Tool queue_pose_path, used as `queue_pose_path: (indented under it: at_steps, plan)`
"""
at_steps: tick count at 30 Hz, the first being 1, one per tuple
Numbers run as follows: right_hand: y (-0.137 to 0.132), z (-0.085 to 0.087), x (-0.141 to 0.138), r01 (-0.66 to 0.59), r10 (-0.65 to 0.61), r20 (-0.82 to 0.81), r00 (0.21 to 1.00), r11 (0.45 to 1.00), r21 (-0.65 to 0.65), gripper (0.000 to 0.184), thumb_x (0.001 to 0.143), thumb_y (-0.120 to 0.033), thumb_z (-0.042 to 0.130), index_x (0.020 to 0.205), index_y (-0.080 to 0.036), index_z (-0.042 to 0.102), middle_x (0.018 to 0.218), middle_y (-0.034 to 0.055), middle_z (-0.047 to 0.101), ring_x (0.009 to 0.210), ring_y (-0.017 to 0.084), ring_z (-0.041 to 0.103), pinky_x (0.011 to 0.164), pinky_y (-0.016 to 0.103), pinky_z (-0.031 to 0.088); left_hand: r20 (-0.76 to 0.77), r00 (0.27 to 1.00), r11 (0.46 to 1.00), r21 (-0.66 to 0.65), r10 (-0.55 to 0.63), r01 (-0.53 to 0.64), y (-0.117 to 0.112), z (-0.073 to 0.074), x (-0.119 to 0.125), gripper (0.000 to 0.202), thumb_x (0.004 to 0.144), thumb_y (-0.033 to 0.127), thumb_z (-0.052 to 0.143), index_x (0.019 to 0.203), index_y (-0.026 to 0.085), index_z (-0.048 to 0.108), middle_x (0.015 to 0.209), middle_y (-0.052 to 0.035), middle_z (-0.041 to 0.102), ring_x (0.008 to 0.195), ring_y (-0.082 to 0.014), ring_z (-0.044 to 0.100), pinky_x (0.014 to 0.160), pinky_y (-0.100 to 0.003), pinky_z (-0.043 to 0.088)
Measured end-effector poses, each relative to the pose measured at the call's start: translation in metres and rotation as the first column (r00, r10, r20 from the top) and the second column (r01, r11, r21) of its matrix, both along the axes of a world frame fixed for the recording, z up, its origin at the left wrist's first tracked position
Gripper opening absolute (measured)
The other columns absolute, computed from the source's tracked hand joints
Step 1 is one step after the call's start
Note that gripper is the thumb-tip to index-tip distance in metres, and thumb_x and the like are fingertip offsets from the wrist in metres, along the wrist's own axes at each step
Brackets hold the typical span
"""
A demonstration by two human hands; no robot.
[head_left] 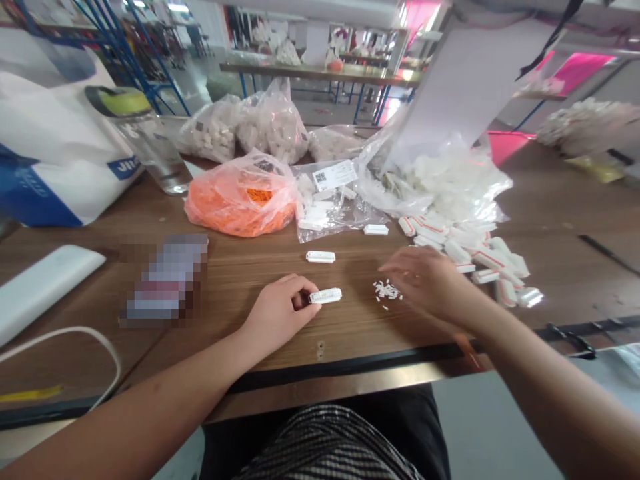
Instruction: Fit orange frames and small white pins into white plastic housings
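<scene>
My left hand (280, 310) pinches one end of a small white plastic housing (326, 295) between thumb and fingers, just above the table. My right hand (425, 280) is smeared by motion over the right side, beside a small heap of tiny white pieces (387, 289); whether its fingers hold anything does not show. Another white plastic housing (321, 257) lies a little beyond my left hand, and one more white piece (376, 229) is farther back. To the right is a pile of white plastic parts (480, 253), several with an orange-red stripe.
Along the back stand a pink bag of orange parts (240, 193), a clear labelled bag (340, 193) and bags of white parts (270, 127). At left are a water bottle (155, 147), a blurred-out phone-like object (167, 280), a white device (47, 287) and its cable (95, 330).
</scene>
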State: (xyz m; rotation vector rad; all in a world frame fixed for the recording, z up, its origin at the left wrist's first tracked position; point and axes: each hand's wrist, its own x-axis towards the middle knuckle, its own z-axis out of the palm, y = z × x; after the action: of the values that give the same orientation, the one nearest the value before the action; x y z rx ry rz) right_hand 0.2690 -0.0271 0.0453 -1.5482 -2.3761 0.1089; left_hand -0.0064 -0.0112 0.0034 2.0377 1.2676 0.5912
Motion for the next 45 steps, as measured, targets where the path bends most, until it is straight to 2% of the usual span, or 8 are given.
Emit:
queue_pose_path:
  at_steps: [5,10,15,18,20,25,34,45]
  plan:
    - [0.008,-0.009,0.061,-0.121,0.1,0.514,0.852,0.993,0.007,0.048,0.073,0.001,0.045,0.109,-0.021,0.068,0.103,0.0122,0.069,0.072,0.021,0.063,0.067,0.036,0.043,-0.017,1.0,1.0,-0.019,-0.001,0.0,-0.001,0.004,0.002,0.01,0.075,0.022,0.065,0.084,0.023,0.067,0.066,0.0042,0.053,0.059,-0.012,0.05,0.059,-0.025,0.039]
    - [0.012,-0.017,0.071,-0.373,0.339,0.539,0.771,0.926,-0.049,0.041,0.076,0.004,0.043,0.102,-0.015,0.068,0.089,0.0114,0.072,0.074,0.021,0.063,0.072,0.036,0.046,-0.037,0.999,1.0,-0.004,0.004,-0.004,-0.002,0.005,0.003,0.009,0.074,0.022,0.065,0.083,0.022,0.067,0.065,0.0041,0.053,0.059,-0.0122,0.049,0.059,-0.026,0.038]
    - [0.017,-0.007,0.066,-0.39,0.359,0.507,0.783,0.92,-0.049,0.026,0.083,-0.006,0.044,0.071,-0.017,0.064,0.068,0.0066,0.067,0.059,0.017,0.057,0.06,0.031,0.043,-0.039,0.999,1.0,-0.006,0.008,-0.008,-0.001,0.003,0.002,0.01,0.075,0.025,0.065,0.085,0.023,0.067,0.064,0.0042,0.053,0.061,-0.0126,0.05,0.06,-0.026,0.038]
    - [0.017,0.004,0.059,-0.187,0.161,0.287,0.944,0.98,0.065,0.017,0.084,-0.019,0.049,0.075,-0.018,0.064,0.066,0.0052,0.066,0.061,0.017,0.059,0.06,0.031,0.045,-0.039,0.999,1.0,0.001,0.003,-0.003,0.0,0.001,0.002,0.011,0.075,0.026,0.065,0.085,0.022,0.067,0.063,0.0042,0.053,0.06,-0.0125,0.05,0.059,-0.025,0.038]
    - [0.016,0.012,0.048,0.003,0.002,-0.063,0.998,0.997,0.075,0.012,0.082,-0.023,0.052,0.078,-0.021,0.064,0.068,0.0036,0.067,0.061,0.016,0.061,0.06,0.031,0.047,-0.046,0.999,1.0,0.006,0.005,-0.005,0.001,0.001,0.001,0.011,0.074,0.025,0.065,0.084,0.022,0.067,0.064,0.0042,0.053,0.06,-0.0124,0.049,0.059,-0.025,0.037]
    - [0.015,0.018,-0.013,0.049,-0.182,-0.739,0.648,0.979,-0.198,0.018,0.085,-0.034,0.055,0.079,-0.019,0.065,0.068,0.004,0.07,0.055,0.015,0.065,0.054,0.029,0.052,-0.07,0.998,1.0,0.013,-0.004,0.005,0.002,0.001,0.001,0.011,0.075,0.025,0.065,0.085,0.022,0.067,0.064,0.0044,0.052,0.059,-0.0122,0.049,0.058,-0.025,0.038]
    - [0.017,-0.019,-0.077,-0.137,-0.306,-0.898,0.315,0.922,-0.362,0.02,0.074,-0.036,0.071,0.074,-0.017,0.064,0.067,0.0011,0.069,0.052,0.01,0.062,0.044,0.02,0.047,-0.044,0.998,0.992,0.114,-0.055,0.059,0.001,-0.001,0.0,0.024,0.078,0.025,0.066,0.102,0.023,0.066,0.07,0.0032,0.053,0.061,-0.0124,0.051,0.063,-0.027,0.042]
    - [0.014,-0.024,-0.076,-0.162,-0.353,-0.881,0.316,0.895,-0.416,0.034,0.08,-0.048,0.06,0.073,-0.016,0.065,0.061,0.0026,0.067,0.047,0.012,0.061,0.04,0.021,0.041,-0.005,0.996,0.99,0.104,-0.092,0.092,0.002,0.0,-0.001,0.019,0.084,0.026,0.062,0.101,0.022,0.068,0.077,0.0007,0.06,0.061,-0.012,0.051,0.063,-0.027,0.042]
